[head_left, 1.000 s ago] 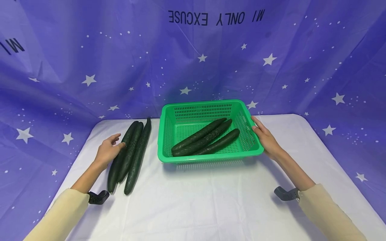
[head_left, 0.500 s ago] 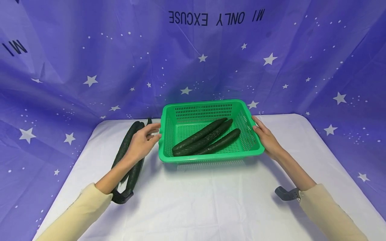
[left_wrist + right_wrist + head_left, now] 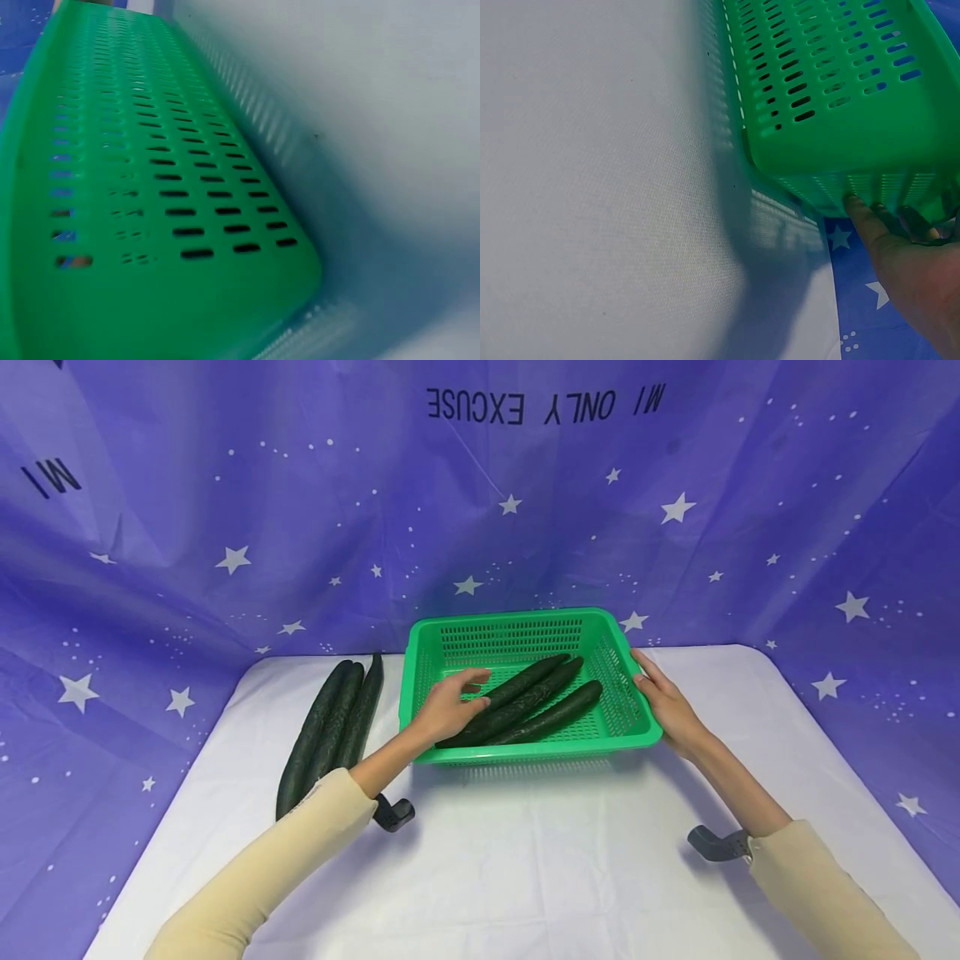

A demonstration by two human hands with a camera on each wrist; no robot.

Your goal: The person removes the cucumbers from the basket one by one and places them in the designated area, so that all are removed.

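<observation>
Cucumbers (image 3: 534, 693) in the basket (image 3: 540, 749): a grasp on one appears to be in hand

Three cucumbers are contained in the basket, just right of the centre of the head view, slanted from its lower left towards its upper right. A second trio (image 3: 338, 724) is laid on the white worktop (image 3: 525, 852) at the left of the frame, close together, with the lower ends partly covered by the sleeve (image 3: 300, 839).

The left hand (image 3: 448, 708) is placed over the basket's left side, with its fingers and thumb spread apart above the uppermost cucumber's lower left part. No cucumber is seen lifted, and whether skin and rind are touching cannot be told; in the left wrist view mainly the basket's slotted wall and the worktop are shown. At the basket's right end, the rim is pinched by the right hand, the thumb laid at the edge and the fingers set against the outer wall.

The step is judged to be the taking up of one cucumber while the basket is steadied. For the next move, the left fingers would need to be closed around a single cucumber, with its neighbour left undisturbed, and the lift made high enough for the rim to be cleared. The right hand's hold would best be kept, since the basket could be dragged if a wall were knocked.
</observation>
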